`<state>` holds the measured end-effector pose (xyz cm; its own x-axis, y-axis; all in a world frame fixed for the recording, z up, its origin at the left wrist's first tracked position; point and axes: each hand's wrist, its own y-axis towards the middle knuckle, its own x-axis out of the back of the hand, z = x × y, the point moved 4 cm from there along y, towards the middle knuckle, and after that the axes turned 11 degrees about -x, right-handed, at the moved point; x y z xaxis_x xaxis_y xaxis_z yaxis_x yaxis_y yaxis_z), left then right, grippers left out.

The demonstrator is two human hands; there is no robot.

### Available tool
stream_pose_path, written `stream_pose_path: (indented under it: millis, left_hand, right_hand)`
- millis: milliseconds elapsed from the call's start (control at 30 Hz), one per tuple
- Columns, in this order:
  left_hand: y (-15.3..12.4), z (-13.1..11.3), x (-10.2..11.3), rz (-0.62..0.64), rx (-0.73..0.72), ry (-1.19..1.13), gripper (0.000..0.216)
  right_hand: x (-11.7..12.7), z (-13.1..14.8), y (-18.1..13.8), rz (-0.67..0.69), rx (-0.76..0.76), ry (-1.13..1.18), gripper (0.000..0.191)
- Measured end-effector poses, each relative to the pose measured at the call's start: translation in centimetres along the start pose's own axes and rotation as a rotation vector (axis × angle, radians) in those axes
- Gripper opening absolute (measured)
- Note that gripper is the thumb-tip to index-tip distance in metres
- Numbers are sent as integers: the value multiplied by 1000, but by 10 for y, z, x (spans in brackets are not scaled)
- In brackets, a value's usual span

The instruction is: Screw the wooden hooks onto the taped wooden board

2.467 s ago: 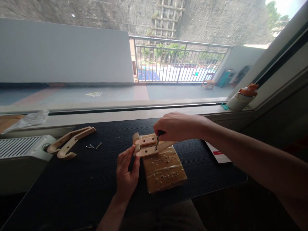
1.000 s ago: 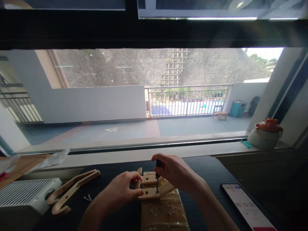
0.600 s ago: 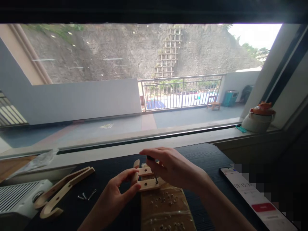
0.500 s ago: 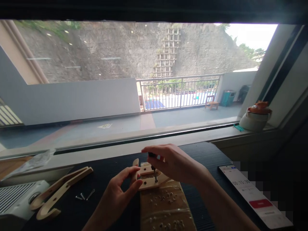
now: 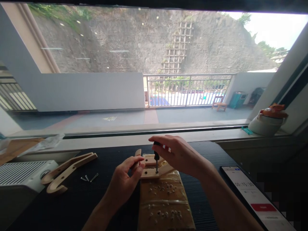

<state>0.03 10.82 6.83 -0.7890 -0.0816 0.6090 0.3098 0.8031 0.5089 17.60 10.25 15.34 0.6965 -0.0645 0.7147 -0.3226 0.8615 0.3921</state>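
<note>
My right hand (image 5: 176,149) is closed around the black handle of a screwdriver (image 5: 156,158), which stands upright with its tip at a hole in a pale wooden piece (image 5: 151,173). My left hand (image 5: 130,170) pinches the left end of the wooden pieces, thumb and fingers closed on a curved wooden part (image 5: 138,153). These pieces rest across the far end of a tape-wrapped cardboard block (image 5: 166,199) pierced with many small holes. Left of my hands, two curved wooden hooks (image 5: 64,175) lie beside several loose screws (image 5: 89,178).
On the dark table (image 5: 115,154), a phone (image 5: 250,189) showing a timer lies at the right. A white slatted device (image 5: 24,171) stands at the left. On the windowsill are a jar with an orange lid (image 5: 269,120) and a plastic bag (image 5: 51,142).
My view has shifted, so the scene sits further right at its edges. The screwdriver now shows more clearly and stands more upright at the same hole. Both hands keep their holds.
</note>
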Motion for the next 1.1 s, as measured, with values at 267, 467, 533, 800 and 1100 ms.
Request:
stream_pose_path:
  millis: [267, 467, 533, 800, 1100]
  left_hand:
    - [0, 0, -2, -5, -22, -5, 23]
    - [-1, -1, -2, 4, -47, 0, 23]
    - [-1, -2, -2, -3, -58, 12, 24]
    - [0, -4, -4, -33, -70, 55, 24]
    - [-1, -3, -5, -50, -90, 61, 24]
  right_hand:
    - [-3, -4, 3, -45, -30, -39, 29]
    - [4, 2, -1, -28, 30, -45, 28]
    - [5, 0, 0, -47, 20, -41, 27]
    - [-4, -5, 6, -212, -67, -95, 20]
    - [-4, -3, 6, -186, -6, -113, 20]
